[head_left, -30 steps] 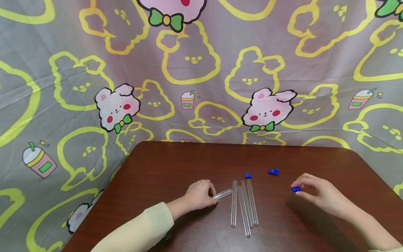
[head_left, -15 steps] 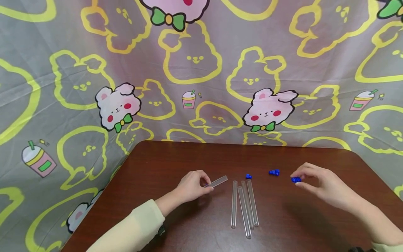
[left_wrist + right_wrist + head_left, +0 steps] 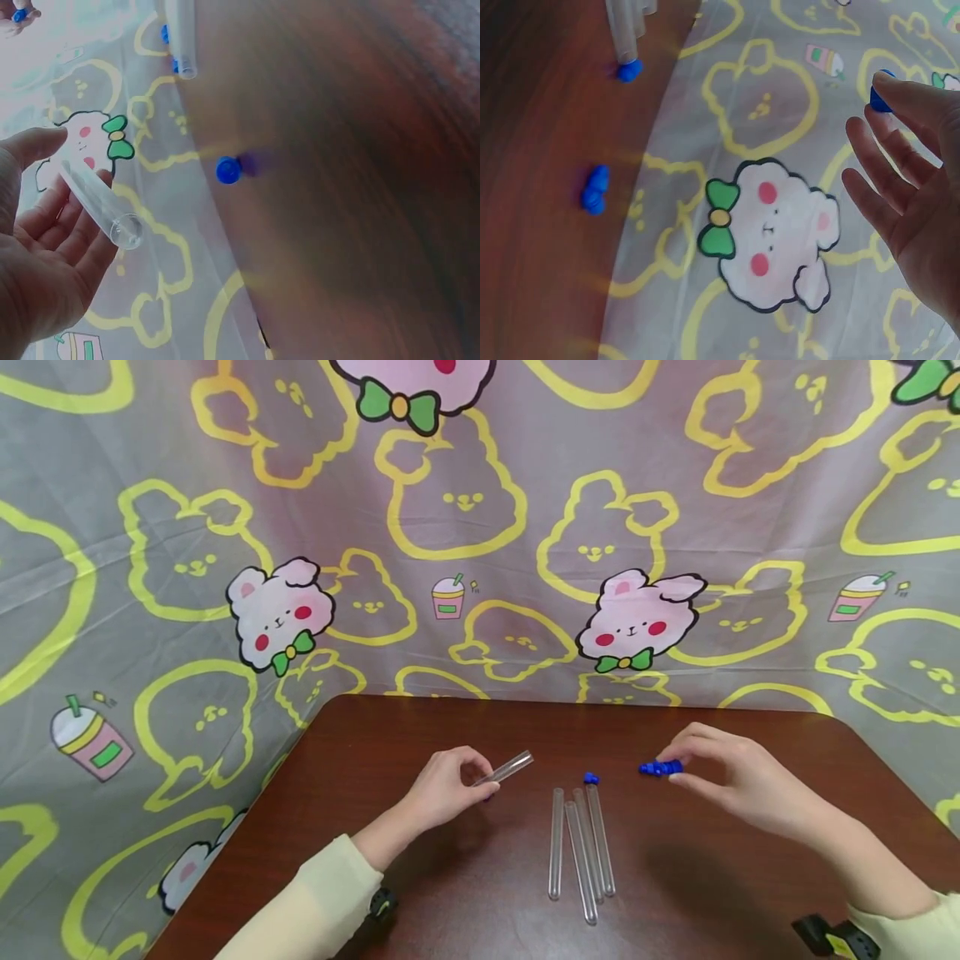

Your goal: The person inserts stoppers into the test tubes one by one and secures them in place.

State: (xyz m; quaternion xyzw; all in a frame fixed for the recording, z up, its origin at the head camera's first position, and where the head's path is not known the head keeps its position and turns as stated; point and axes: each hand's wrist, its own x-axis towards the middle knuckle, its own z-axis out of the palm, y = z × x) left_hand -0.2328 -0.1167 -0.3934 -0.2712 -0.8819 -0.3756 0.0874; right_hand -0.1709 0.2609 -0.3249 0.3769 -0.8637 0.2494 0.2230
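Note:
My left hand [image 3: 444, 787] pinches a clear test tube [image 3: 512, 766] between thumb and fingers, raised off the table and tilted. In the left wrist view the tube's open end [image 3: 126, 230] points away from the palm. A blue cap [image 3: 229, 170] stands on the table near that hand, mostly hidden in the head view. My right hand [image 3: 723, 770] pinches another blue cap [image 3: 883, 91] between thumb and forefinger, held in the air. Behind it in the head view, blue caps [image 3: 594, 190] lie close together on the table.
Several clear test tubes [image 3: 557, 843] lie side by side mid-table. One more blue cap [image 3: 592, 778] sits by their far ends. The brown table [image 3: 420, 735] meets a patterned cloth [image 3: 495, 643] at its back edge. Black devices [image 3: 838, 937] show at the wrists.
My left hand has lifted the test tube off the table and moved it back and left. The right hand has carried its cap up and to the left.

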